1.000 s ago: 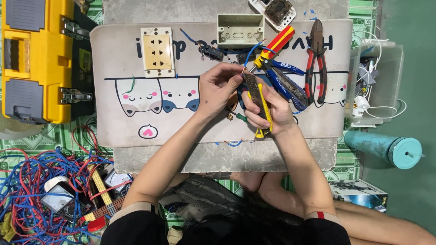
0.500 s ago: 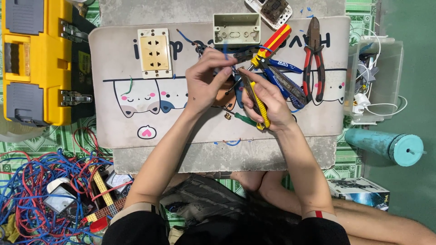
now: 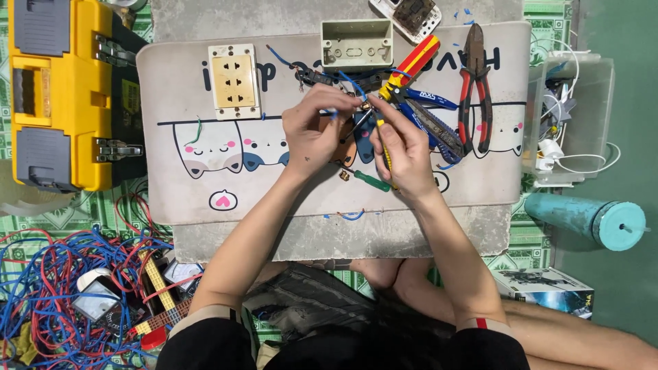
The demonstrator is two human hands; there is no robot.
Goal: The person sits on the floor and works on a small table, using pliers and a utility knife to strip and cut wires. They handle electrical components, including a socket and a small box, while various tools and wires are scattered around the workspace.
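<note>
My left hand [image 3: 312, 133] and right hand [image 3: 404, 151] have come closer together than a second ago and moved up the mat [image 3: 178, 89], toward the pale junction box [image 3: 356, 42] at its far edge; the tool that lay lower and more slanted across my palm then now stands steeper, its working tip brought right up to the blue wire [image 3: 349, 85]. I judge that the tool and wire have just met, so the work on the wire end is starting rather than being lined up. My left grip is pressed together, pinching the blue wire just beside the dark fitting; the wire rises from my fingertips and curves away toward the junction box. My right grip is closed around the yellow-handled tool [image 3: 384, 147], whose long axis runs nearly away from me, tip pointing up-left at the wire, handle end toward my wrist. Whether the tip has bitten the wire I cannot tell; my fingers hide it. A green-handled screwdriver [image 3: 372, 181] lies just below my right hand, a cream socket plate [image 3: 234, 81] well to the left, red-handled pliers [image 3: 474, 89] to the right, and a yellow toolbox [image 3: 62, 96] beyond the mat's left edge.
</note>
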